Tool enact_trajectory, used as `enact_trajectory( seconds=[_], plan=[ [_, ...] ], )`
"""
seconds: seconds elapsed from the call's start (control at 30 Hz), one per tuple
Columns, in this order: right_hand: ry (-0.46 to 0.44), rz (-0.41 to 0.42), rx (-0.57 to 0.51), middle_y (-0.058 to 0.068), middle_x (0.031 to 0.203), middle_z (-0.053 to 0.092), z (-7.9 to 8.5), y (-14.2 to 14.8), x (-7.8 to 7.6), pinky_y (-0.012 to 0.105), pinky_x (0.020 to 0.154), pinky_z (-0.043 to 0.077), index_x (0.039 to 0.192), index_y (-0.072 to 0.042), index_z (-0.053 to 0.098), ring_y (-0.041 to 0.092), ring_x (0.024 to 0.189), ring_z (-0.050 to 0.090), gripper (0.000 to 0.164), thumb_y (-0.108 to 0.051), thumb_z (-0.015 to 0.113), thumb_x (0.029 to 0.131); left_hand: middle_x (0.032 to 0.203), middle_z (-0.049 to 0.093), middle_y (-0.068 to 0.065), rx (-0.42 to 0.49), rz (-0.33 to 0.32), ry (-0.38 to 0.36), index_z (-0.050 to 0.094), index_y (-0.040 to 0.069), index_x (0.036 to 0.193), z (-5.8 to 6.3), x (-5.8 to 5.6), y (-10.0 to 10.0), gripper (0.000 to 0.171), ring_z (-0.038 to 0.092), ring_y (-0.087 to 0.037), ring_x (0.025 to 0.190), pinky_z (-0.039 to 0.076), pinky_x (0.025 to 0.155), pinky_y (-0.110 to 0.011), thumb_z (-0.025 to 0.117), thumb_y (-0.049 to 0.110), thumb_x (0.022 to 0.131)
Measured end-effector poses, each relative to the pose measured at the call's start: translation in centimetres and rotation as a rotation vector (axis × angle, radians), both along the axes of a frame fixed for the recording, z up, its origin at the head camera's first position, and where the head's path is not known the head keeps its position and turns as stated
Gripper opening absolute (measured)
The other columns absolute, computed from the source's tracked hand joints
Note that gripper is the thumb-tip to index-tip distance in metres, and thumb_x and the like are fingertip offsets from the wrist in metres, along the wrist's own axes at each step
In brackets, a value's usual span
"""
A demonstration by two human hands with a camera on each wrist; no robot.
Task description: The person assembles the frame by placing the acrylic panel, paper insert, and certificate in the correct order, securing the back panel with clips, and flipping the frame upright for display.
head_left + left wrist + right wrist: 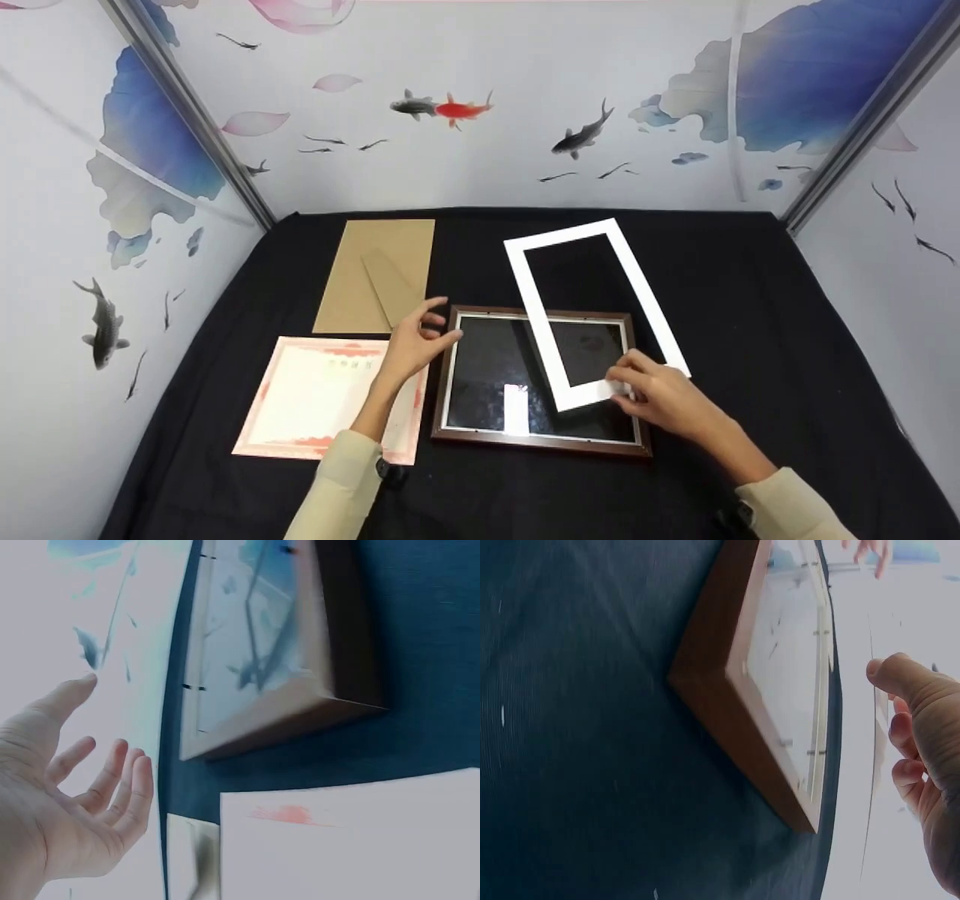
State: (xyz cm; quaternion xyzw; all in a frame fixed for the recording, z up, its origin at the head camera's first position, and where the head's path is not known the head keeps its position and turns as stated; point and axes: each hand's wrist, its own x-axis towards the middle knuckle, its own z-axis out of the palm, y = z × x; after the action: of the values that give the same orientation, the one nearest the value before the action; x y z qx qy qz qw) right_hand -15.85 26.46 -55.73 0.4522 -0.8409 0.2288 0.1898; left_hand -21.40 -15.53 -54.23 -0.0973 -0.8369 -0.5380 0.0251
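Note:
My right hand [664, 394] pinches the near right corner area of a white rectangular picture mat [540, 319] between thumb and fingers. The mat tilts over a brown wooden picture frame [540, 445], which lies face down with its glass showing and reflecting light. Over the frame's left side hovers my left hand [412, 345], fingers loosely bent and nothing in them. In the left wrist view the left hand [82, 795] shows an empty palm beside the frame [352, 637]. The right wrist view shows the right thumb and curled fingers [911, 772] at a thin pale edge.
Left of the frame lies a cream certificate sheet [300, 405] with a red-pink border. Behind it rests a tan backing board [375, 240] with a stand flap [390, 289]. Black cloth [720, 300] covers the table, and printed panels [510, 52] wall three sides.

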Motion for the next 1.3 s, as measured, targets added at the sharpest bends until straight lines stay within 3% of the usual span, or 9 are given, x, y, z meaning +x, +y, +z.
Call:
enact_trajectory(
  seconds=[0.23,0.43,0.57,0.77,0.87,1.0,1.1,1.2,1.3],
  plan=[
    [0.012,0.058,0.019,0.002,0.1,0.056,-0.5,-2.0,1.3,0.019,0.055,0.047,0.104,-0.008,0.072,0.004,0.067,0.053,0.034,-0.001,0.083,0.073,0.112,0.065,-0.021,0.033,-0.014,0.046,0.058,0.01,0.141,1.6,-3.3,1.2,0.063,0.067,-0.032,0.092,0.054,0.085,-0.042,0.085,0.02,0.085],
    [0.055,0.091,0.049,0.0,0.102,0.057,-1.7,-2.8,2.2,0.023,0.058,0.051,0.105,-0.011,0.071,0.007,0.069,0.058,0.035,-0.005,0.083,0.073,0.113,0.064,-0.015,0.066,0.04,0.079,0.06,0.011,0.14,1.4,-4.9,1.7,0.064,0.064,-0.035,0.094,0.053,0.086,-0.047,0.086,0.02,0.083],
    [0.066,0.135,0.039,0.0,0.103,0.056,-2.3,-3.2,2.5,0.023,0.059,0.05,0.107,-0.01,0.07,0.009,0.069,0.059,0.036,-0.004,0.081,0.073,0.112,0.063,-0.017,0.108,0.015,0.075,0.062,0.01,0.138,0.8,-5.4,1.9,0.061,0.064,-0.038,0.093,0.053,0.084,-0.045,0.087,0.016,0.082],
    [0.097,0.151,0.041,0.001,0.104,0.057,-2.3,-3.5,2.4,0.024,0.059,0.051,0.108,-0.01,0.071,0.01,0.068,0.059,0.034,-0.006,0.079,0.075,0.093,0.064,-0.02,0.15,-0.025,0.068,0.07,0.001,0.119,0.0,-5.7,1.4,0.042,0.064,-0.041,0.083,0.053,0.072,-0.027,0.086,0.004,0.081],
    [0.101,0.145,0.064,0.0,0.104,0.057,-2.3,-3.3,2.4,0.026,0.058,0.051,0.107,-0.011,0.072,0.011,0.067,0.058,0.034,-0.007,0.081,0.074,0.085,0.063,-0.02,0.152,-0.034,0.084,0.071,-0.001,0.112,-0.1,-5.7,0.9,0.034,0.062,-0.033,0.075,0.049,0.065,-0.022,0.084,0.001,0.081],
    [0.105,0.134,0.1,0.0,0.104,0.056,-2.3,-2.8,2.2,0.028,0.056,0.049,0.107,-0.013,0.073,0.012,0.065,0.056,0.037,-0.009,0.084,0.072,0.077,0.061,-0.015,0.155,-0.064,0.039,0.069,0.0,0.109,0.3,-5.4,0.3,0.028,0.056,-0.026,0.062,0.043,0.051,-0.021,0.081,-0.001,0.084],
    [0.126,0.124,0.123,0.0,0.103,0.055,-2.1,-2.2,1.8,0.028,0.055,0.048,0.107,-0.014,0.074,0.012,0.064,0.054,0.037,-0.009,0.084,0.071,0.072,0.061,-0.013,0.157,-0.086,-0.022,0.067,0.001,0.11,0.7,-4.9,0.1,0.026,0.058,-0.039,0.06,0.043,0.046,-0.023,0.078,-0.003,0.087],
    [0.145,0.113,0.126,0.0,0.101,0.056,-1.7,-1.4,1.2,0.028,0.053,0.047,0.106,-0.013,0.075,0.012,0.063,0.053,0.035,-0.009,0.084,0.072,0.07,0.063,-0.013,0.194,-0.092,-0.08,0.063,0.002,0.111,0.8,-4.3,0.1,0.025,0.062,-0.047,0.068,0.048,0.048,-0.026,0.075,-0.004,0.09],
    [0.144,0.098,0.126,0.0,0.098,0.054,-1.1,-0.6,0.4,0.028,0.052,0.048,0.105,-0.014,0.076,0.011,0.063,0.053,0.034,-0.008,0.085,0.072,0.072,0.063,-0.013,0.276,-0.09,-0.132,0.058,0.002,0.112,0.8,-3.6,0.1,0.026,0.065,-0.038,0.068,0.053,0.054,-0.029,0.071,-0.006,0.091]
  ],
)
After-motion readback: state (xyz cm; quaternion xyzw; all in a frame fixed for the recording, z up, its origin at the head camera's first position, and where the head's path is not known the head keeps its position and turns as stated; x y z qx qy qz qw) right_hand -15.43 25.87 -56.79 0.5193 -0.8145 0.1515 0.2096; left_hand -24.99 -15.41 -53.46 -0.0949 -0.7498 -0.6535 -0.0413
